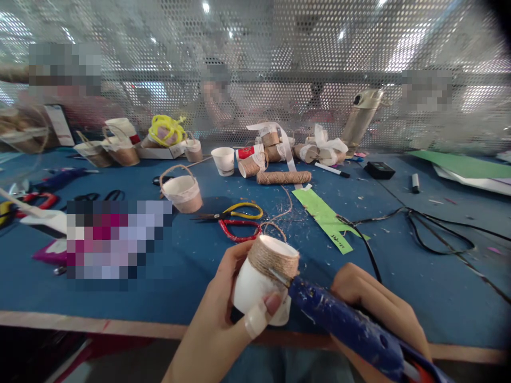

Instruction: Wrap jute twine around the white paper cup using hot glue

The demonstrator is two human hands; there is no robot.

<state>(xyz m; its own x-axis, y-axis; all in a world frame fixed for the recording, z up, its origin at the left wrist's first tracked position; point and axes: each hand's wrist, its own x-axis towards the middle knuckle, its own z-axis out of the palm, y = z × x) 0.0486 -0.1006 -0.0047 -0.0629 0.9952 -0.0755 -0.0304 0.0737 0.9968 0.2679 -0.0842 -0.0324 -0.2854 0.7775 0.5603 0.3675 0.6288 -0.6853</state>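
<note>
Glue gun (348, 326) at twine (266, 257) (on cup (247, 290))

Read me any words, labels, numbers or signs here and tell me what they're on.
No text reads clearly.
Green strip: dark writing, too small to read.
Red-and-white cup: printed mark, too small to read.
Upright white cup: faint print, too blurred.
</note>
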